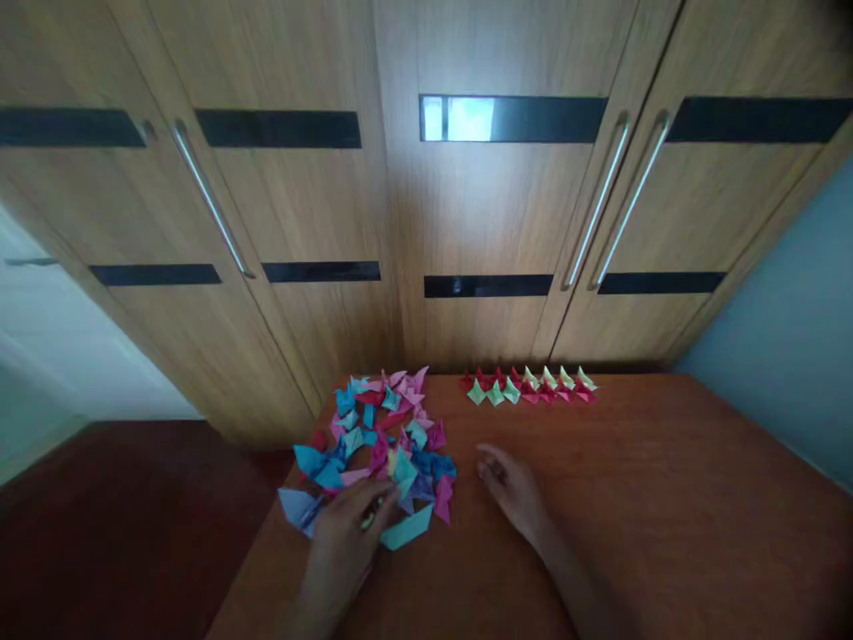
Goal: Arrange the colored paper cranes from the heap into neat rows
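Note:
A heap of origami paper figures [353, 438] in pink, blue, turquoise and purple covers the table's left part. My left hand [346, 526] is at the near side of this heap, thumb and fingers bent together. Between them shows a sliver of a light green origami figure [368, 519], mostly hidden by the fingers. Just beyond the fingertips is a turquoise figure [403, 471], and a long turquoise piece [408, 528] lies to their right. My right hand [512, 491] hovers over or rests on the wood right of the heap, its fingers loosely curled and apart, holding nothing I can see.
Along the back edge of the brown table [640, 498], small origami figures stand in two rows: red [547, 393], pale yellow [565, 377] and light green [495, 393]. Behind rises a wooden wardrobe [480, 204] with long metal handles. A bluish wall [773, 338] borders the right.

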The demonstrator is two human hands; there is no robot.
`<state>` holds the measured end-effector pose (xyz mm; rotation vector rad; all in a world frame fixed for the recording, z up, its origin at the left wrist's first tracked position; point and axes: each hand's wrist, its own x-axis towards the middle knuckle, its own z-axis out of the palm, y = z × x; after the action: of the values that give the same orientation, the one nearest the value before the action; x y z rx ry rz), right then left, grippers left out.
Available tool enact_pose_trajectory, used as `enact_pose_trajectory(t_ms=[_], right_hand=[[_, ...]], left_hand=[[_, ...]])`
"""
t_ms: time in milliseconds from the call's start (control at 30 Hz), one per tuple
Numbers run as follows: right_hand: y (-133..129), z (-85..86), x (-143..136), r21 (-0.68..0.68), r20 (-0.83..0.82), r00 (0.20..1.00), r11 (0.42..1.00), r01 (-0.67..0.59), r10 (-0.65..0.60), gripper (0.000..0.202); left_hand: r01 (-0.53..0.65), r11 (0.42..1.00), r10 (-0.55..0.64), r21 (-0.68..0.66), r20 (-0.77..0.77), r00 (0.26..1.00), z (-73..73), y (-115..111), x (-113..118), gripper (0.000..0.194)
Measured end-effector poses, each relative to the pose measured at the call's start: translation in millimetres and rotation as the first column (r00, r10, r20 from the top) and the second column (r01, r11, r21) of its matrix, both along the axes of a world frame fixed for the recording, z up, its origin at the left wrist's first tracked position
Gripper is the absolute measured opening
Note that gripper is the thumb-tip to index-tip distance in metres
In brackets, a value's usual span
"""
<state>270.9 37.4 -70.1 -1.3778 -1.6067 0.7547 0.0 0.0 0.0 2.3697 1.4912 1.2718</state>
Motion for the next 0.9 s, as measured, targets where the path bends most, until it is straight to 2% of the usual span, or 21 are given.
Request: enact_pose_trajectory(t_ms=[200, 267, 333, 367, 400, 500, 600, 767, 900], right_hand=[[9, -6.5, 24, 0.020, 0.050, 0.982, 0.983, 0.180, -0.181, 0.033], [10, -5.4, 25, 0.022, 0.085, 0.976, 0.979, 0.202, -0.203, 0.032], [10, -4.7, 25, 0.022, 0.102, 0.974, 0.979, 0.202, -0.203, 0.031], [10, -4.7, 24, 0.021, 0.105, 0.975, 0.980, 0.196, -0.197, 0.031], [11, -4.9, 24, 0.020, 0.107, 0.976, 0.981, 0.191, -0.192, 0.031], [11, -6.4, 24, 0.018, 0.106, 0.978, 0.984, 0.180, -0.181, 0.031], [12, -8.4, 25, 0.015, 0.105, 0.978, 0.984, 0.178, -0.179, 0.031], [14, -11.5, 25, 0.013, 0.113, 0.979, 0.985, 0.170, -0.170, 0.030], [14, -10.6, 25, 0.010, 0.125, 0.978, 0.986, 0.166, -0.166, 0.030]], left_hand=[[0.119, 0.986, -0.118, -0.118, 0.017, 0.993, 22.8, 47, 49, 0.015], [0.134, 0.976, -0.144, -0.170, -0.050, 0.988, 27.0, 67, 66, 0.017], [0.088, 0.964, -0.142, -0.253, -0.204, 0.969, 28.5, 90, 82, 0.021], [0.062, 0.954, -0.156, -0.294, -0.310, 0.938, 28.0, 101, 89, 0.022], [0.054, 0.950, -0.166, -0.308, -0.349, 0.922, 26.6, 112, 96, 0.022], [0.013, 0.939, -0.170, -0.343, -0.431, 0.886, 18.1, 140, 113, 0.020], [-0.043, 0.930, -0.160, -0.366, -0.505, 0.848, 7.5, 159, 122, 0.021], [-0.104, 0.920, -0.150, -0.377, -0.585, 0.797, -3.9, 172, 125, 0.027], [-0.130, 0.912, -0.152, -0.389, -0.616, 0.773, -8.3, 174, 125, 0.025]])
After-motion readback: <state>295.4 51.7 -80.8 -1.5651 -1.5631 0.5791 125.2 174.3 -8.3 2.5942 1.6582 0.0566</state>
